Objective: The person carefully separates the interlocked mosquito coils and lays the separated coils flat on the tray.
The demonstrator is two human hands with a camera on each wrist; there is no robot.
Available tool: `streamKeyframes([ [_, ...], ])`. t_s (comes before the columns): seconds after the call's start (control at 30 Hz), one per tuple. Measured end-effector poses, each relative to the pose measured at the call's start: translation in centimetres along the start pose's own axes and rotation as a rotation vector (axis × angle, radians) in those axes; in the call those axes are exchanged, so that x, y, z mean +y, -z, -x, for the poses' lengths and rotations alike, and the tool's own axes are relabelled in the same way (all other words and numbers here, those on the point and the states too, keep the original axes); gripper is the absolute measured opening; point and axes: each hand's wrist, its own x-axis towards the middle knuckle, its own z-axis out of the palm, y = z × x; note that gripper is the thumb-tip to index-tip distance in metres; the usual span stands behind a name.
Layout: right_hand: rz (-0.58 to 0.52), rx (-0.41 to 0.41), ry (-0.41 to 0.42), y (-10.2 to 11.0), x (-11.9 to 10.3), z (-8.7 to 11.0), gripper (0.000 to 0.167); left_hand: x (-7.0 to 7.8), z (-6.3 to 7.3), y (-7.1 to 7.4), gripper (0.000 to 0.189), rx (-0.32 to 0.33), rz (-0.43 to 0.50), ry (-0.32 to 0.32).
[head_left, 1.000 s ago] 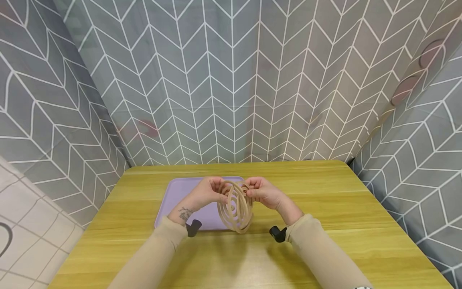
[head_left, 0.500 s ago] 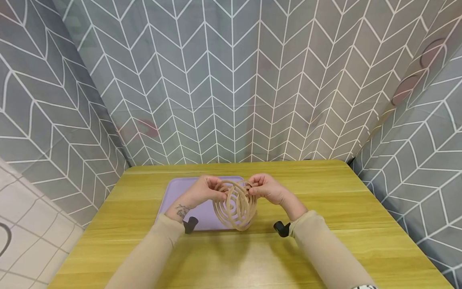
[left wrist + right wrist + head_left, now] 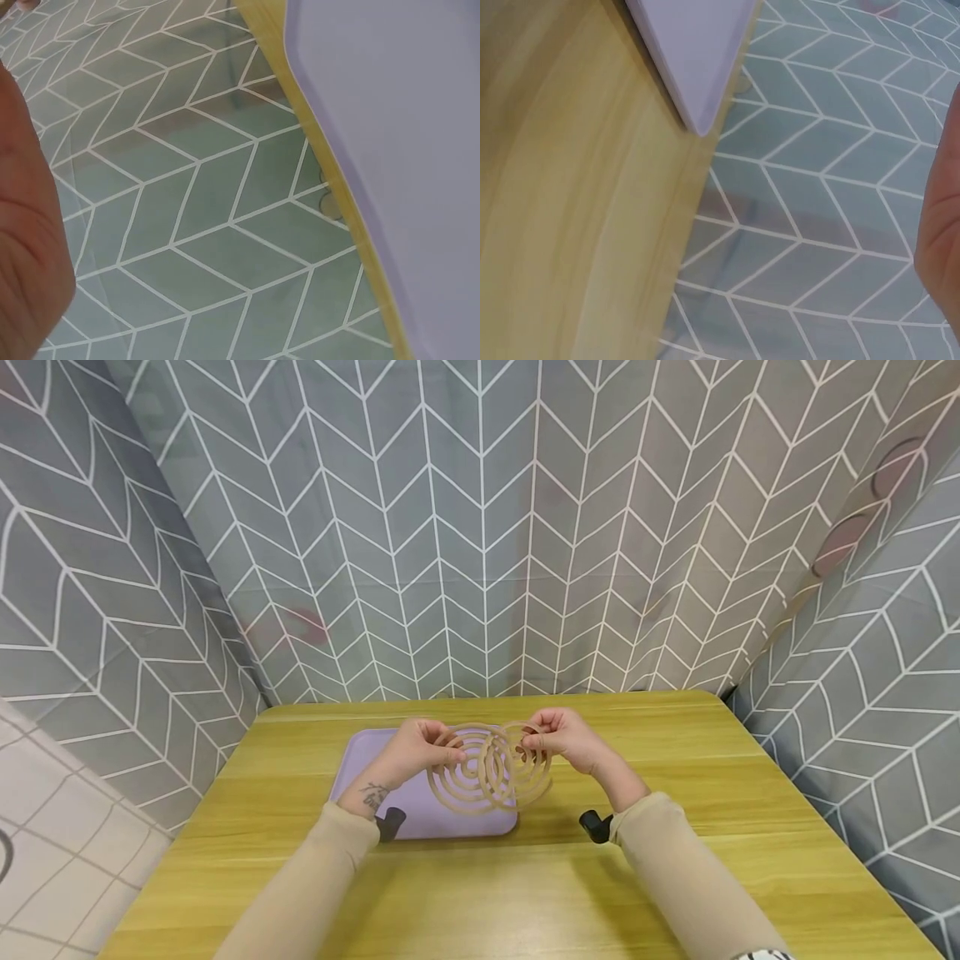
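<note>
Two beige spiral mosquito coils overlap in the head view, above the tray's right part. My left hand [image 3: 415, 753] pinches the left coil [image 3: 471, 768] at its upper left between thumb and fingers. The right coil [image 3: 519, 750] is pinched near its upper right by my right hand [image 3: 567, 742]. Their rings cross in the middle, where the strands are hard to tell apart. Each wrist view shows only the edge of a palm, the left palm [image 3: 30, 232] and the right palm [image 3: 943, 225]; fingers and coils are outside both.
A lilac tray [image 3: 360, 768] lies on the wood-grain table [image 3: 637, 893], under and left of the coils. Grey curtains [image 3: 480, 527] with white chevron lines enclose the back and sides. A black wrist mount [image 3: 390, 824] sits at the left cuff, another mount [image 3: 596, 827] at the right.
Both hands have moved apart, the right one up and to the right. The coils went from a bunched, tilted tangle to two flatter spirals side by side, overlapping in the middle.
</note>
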Motion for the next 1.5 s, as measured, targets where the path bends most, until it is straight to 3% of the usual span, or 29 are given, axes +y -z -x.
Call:
streamKeyframes([
  [0.3,0.235,0.053,-0.015,-0.1,-1.0,-0.1,0.019,0.0,-0.2,0.0,0.019,0.086,-0.064,-0.030],
  [0.53,0.278,0.139,0.031,-0.1,-1.7,-0.1,0.014,0.5,-0.2,0.1,0.016,0.149,-0.076,-0.075],
  [0.7,0.268,0.237,0.099,0.4,-1.7,-0.1,0.014,0.9,0.0,0.3,0.019,0.248,-0.048,-0.076],
  [0.87,0.201,0.328,0.195,0.6,-1.8,-0.2,0.014,0.9,-0.1,0.5,0.027,0.365,0.007,-0.092],
  [1.1,0.050,0.417,0.312,0.5,-1.9,-0.3,0.026,1.1,-0.1,0.3,0.021,0.498,0.107,-0.186],
  [1.2,-0.014,0.489,0.328,0.2,-2.0,-0.5,0.018,1.1,-0.2,0.2,0.012,0.538,0.183,-0.226],
  [1.27,-0.057,0.541,0.328,0.0,-2.1,-0.5,0.009,1.2,-0.3,0.2,0.016,0.559,0.229,-0.253],
  [1.33,-0.108,0.579,0.325,-0.2,-2.2,-0.6,0.011,1.2,-0.4,0.2,0.025,0.579,0.263,-0.279],
  [1.5,-0.255,0.643,0.353,-0.3,-2.2,-0.5,0.011,1.4,-0.3,0.2,0.025,0.646,0.302,-0.282],
])
